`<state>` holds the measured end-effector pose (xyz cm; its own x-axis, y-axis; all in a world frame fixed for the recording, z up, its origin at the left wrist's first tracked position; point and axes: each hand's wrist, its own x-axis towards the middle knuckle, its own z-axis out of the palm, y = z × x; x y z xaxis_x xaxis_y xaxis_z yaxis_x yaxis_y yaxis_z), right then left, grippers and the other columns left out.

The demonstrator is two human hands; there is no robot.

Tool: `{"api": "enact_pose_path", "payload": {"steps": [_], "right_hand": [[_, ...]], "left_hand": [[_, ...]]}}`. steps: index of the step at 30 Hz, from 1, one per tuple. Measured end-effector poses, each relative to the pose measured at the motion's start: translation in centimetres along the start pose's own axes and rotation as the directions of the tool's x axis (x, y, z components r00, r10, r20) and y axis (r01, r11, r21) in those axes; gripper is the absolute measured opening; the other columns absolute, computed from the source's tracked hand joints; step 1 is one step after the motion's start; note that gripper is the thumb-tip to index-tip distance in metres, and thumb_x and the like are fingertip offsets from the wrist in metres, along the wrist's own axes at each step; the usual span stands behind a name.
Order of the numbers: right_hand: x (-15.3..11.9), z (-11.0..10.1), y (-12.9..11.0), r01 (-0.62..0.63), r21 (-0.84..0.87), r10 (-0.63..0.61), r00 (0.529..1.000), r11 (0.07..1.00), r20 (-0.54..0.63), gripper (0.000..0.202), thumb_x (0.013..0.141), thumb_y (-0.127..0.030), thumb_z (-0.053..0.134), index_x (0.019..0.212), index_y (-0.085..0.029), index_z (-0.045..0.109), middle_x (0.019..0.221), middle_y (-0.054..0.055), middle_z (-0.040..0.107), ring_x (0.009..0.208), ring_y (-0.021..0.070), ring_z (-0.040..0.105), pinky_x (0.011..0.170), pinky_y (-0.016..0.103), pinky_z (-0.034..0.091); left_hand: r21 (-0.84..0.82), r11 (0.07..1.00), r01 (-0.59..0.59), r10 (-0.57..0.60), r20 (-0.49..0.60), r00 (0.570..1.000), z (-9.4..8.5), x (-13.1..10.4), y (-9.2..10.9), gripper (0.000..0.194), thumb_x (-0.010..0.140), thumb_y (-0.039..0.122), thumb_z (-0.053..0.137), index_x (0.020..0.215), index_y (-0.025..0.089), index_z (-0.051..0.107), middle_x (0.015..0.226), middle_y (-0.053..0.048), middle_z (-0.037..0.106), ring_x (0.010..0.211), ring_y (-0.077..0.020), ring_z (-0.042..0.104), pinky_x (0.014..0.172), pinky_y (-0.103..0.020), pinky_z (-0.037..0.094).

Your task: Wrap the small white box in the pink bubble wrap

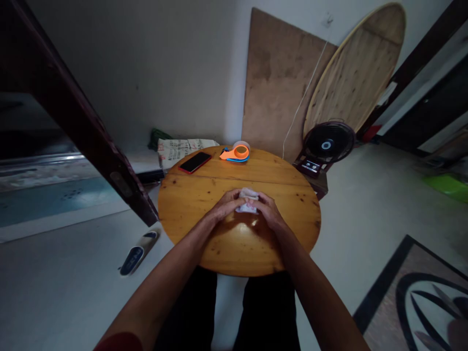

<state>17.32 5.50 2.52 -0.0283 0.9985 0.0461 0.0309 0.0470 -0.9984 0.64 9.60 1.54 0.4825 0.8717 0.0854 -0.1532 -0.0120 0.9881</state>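
Note:
Near the middle of a round wooden table (186, 209), a small white wrapped bundle (248, 207) with pinkish marks is held between my two hands. My left hand (228, 203) grips its left side, the thumb lying across the front. On the other side my right hand (268, 208) closes round the bundle, its thumb also on the front. Both thumbs nearly meet on the bundle. What is inside the wrapping is hidden.
An orange and blue tape dispenser (237, 152) and a red-edged phone (195, 162) lie at the table's far side. Behind the table is a printed sack (175, 150). A black fan (326, 145) stands at the right, and a slipper (137, 256) lies on the floor at left.

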Motion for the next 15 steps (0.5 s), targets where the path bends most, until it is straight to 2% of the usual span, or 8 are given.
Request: {"api": "enact_pose_path", "payload": {"steps": [5,10,15], "right_hand": [[0.2,0.1,0.5,0.049,-0.065,-0.051,0.999,0.997,-0.02,0.031,0.068,-0.036,0.069,0.092,-0.017,0.067,0.086,0.002,0.068,0.077,0.0164,0.059,0.069,0.026,0.045],[0.0,0.1,0.7,0.075,-0.238,-0.099,0.991,0.968,-0.088,0.027,0.071,-0.043,0.065,0.078,-0.017,0.065,0.071,-0.001,0.061,0.067,0.0144,0.053,0.059,0.024,0.039],[0.0,-0.2,1.3,0.129,-0.334,-0.174,0.979,0.934,-0.107,0.025,0.073,-0.042,0.06,0.077,-0.018,0.065,0.072,0.001,0.061,0.07,0.0155,0.053,0.062,0.025,0.04]], "left_hand": [[-0.035,0.999,0.033,-0.034,-0.009,0.999,0.0,0.1,-0.2,0.046,0.07,0.036,0.072,0.108,0.011,0.065,0.096,-0.008,0.07,0.077,-0.0147,0.062,0.072,-0.026,0.046],[0.048,0.997,0.056,-0.053,-0.071,0.996,0.0,0.2,-0.6,0.041,0.07,0.044,0.071,0.094,0.011,0.068,0.08,-0.003,0.067,0.066,-0.0117,0.056,0.064,-0.024,0.042],[0.128,0.99,0.06,-0.056,-0.027,0.998,0.1,0.0,-0.8,0.042,0.073,0.047,0.068,0.096,0.012,0.069,0.079,-0.003,0.067,0.065,-0.0115,0.055,0.063,-0.023,0.042]]}}
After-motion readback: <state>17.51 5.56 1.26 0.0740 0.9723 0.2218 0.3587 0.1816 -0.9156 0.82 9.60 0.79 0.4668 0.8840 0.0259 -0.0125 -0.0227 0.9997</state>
